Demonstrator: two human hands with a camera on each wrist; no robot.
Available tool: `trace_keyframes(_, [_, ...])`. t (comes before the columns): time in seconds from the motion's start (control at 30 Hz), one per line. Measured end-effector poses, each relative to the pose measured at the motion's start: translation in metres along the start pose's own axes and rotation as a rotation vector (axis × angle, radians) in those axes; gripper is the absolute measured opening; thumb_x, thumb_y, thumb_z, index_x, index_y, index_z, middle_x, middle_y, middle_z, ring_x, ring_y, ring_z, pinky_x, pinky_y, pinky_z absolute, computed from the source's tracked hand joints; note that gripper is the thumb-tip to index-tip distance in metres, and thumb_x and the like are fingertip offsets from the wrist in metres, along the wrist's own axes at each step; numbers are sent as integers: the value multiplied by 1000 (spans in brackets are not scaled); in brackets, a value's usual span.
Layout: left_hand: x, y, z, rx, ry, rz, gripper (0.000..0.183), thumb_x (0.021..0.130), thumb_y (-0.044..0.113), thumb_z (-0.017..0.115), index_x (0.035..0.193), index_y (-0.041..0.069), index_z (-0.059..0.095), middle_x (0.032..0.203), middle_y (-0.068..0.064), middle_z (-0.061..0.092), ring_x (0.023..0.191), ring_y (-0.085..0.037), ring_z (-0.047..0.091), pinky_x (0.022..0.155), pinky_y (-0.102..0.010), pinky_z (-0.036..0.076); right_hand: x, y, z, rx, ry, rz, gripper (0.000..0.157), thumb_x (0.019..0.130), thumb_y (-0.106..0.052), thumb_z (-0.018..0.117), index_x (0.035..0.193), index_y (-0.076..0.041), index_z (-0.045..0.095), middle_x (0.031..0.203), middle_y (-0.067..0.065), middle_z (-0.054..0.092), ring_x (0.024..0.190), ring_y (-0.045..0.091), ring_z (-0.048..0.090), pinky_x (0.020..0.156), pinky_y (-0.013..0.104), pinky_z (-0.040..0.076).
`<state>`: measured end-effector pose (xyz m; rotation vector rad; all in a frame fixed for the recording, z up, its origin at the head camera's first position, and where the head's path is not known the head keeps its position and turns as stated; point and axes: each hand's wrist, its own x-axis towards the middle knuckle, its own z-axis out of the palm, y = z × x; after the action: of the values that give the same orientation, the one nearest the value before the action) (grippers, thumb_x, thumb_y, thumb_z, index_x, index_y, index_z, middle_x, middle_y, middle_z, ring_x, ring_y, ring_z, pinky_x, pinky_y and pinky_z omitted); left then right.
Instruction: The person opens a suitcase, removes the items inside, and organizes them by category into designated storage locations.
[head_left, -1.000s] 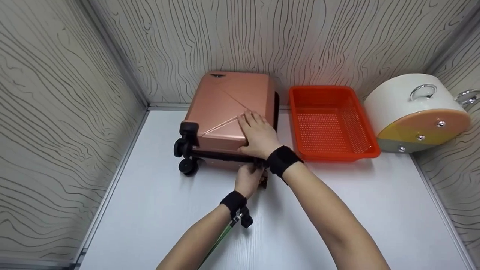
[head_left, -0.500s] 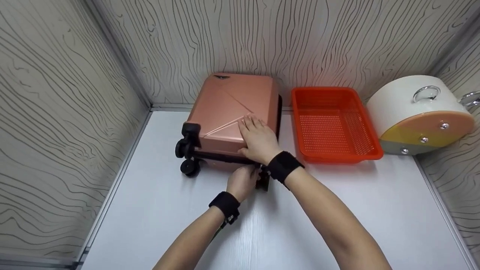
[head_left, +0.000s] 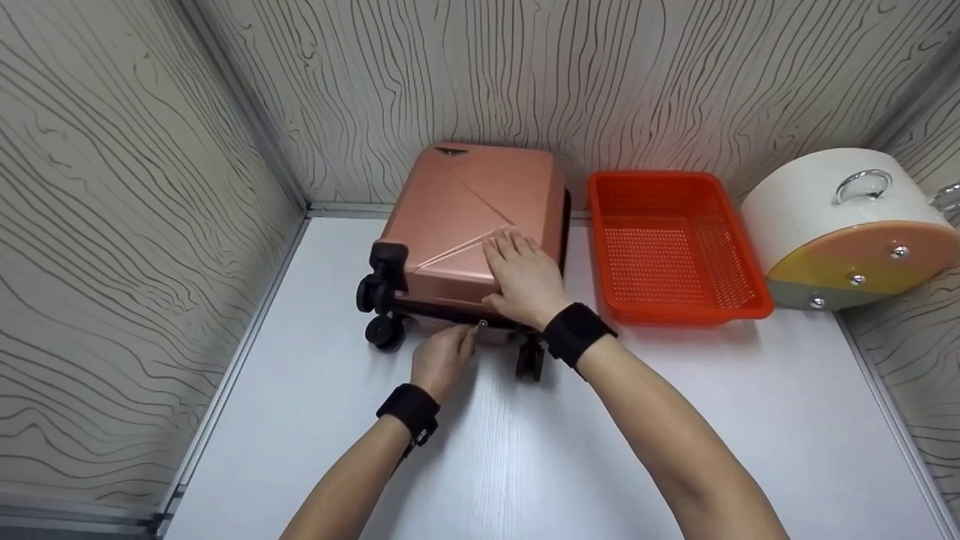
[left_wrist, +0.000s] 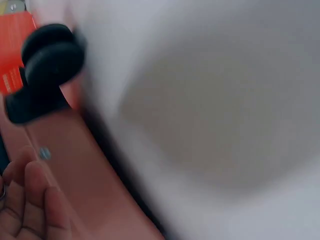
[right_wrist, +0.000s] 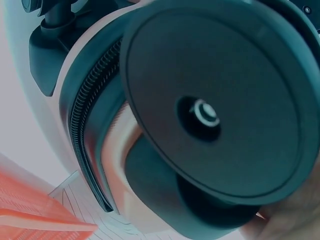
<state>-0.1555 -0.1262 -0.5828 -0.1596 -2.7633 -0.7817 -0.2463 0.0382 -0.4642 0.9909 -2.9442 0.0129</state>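
Note:
A pink hard-shell suitcase (head_left: 476, 199) lies flat on the white table, its wheeled end towards me. My left hand (head_left: 439, 364) pinches a small metal zipper pull (head_left: 481, 325) on the black zipper band along that end. In the left wrist view the curled fingers (left_wrist: 35, 200) are beside the pink shell, and most of the pull is hidden. My right hand (head_left: 525, 281) rests with straight fingers on the suitcase's top, near its front right corner. A large black wheel (right_wrist: 220, 100) and a stretch of zipper teeth (right_wrist: 82, 110) fill much of the right wrist view.
Right of the suitcase stands a red plastic basket (head_left: 604, 247) with perforated sides. Beyond it, a white round container (head_left: 814, 187) with a coloured striped front and metal handles lies against the basket. Wood-patterned walls (head_left: 637, 82) enclose the white table (head_left: 525, 465).
My left hand has moved left along the suitcase's near end with the zipper pull, away from the right wheel. My right hand stays on top of the suitcase.

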Motion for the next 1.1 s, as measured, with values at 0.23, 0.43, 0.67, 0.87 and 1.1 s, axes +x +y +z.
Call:
trace_keyframes(0.23, [-3, -31, -15, -6, 28, -58, 30, 107, 26, 55, 81, 17, 67, 72, 6, 66, 66, -18, 64, 62, -39, 52, -1, 2, 1, 27, -12, 1, 97, 91, -53, 72, 161, -5, 27, 165, 19, 24, 153, 38, 20, 123, 49, 18])
trace_keyframes(0.43, [-6, -60, -31, -21, 39, -140, 27, 108, 24, 54, 91, 12, 71, 78, 2, 68, 74, -21, 66, 68, -42, 54, -1, 4, 2, 30, -8, 1, 96, 90, -53, 72, 161, -5, 29, 165, 19, 25, 152, 38, 21, 123, 48, 19])
trace_keyframes(0.67, [-7, -96, -49, -6, 88, -275, 28, 108, 26, 53, 92, 11, 72, 85, -4, 70, 84, -28, 67, 72, -48, 53, -4, 6, 2, 49, 8, 3, 94, 90, -52, 73, 161, -7, 30, 165, 16, 26, 153, 36, 20, 123, 48, 19])
trace_keyframes(0.87, [0, -115, -60, 10, 68, -326, 25, 106, 23, 55, 90, 10, 70, 91, -11, 72, 92, -32, 66, 77, -49, 52, -8, 9, 2, 68, 18, 1, 94, 90, -52, 73, 161, -8, 30, 165, 15, 26, 153, 35, 20, 123, 48, 19])
trace_keyframes(1.1, [16, -137, -77, 38, 42, -328, 26, 107, 24, 54, 106, 8, 74, 99, -11, 73, 97, -33, 66, 82, -49, 52, -11, 10, 3, 65, 26, -13, 92, 90, -52, 72, 161, -9, 31, 165, 15, 28, 153, 35, 22, 123, 48, 19])
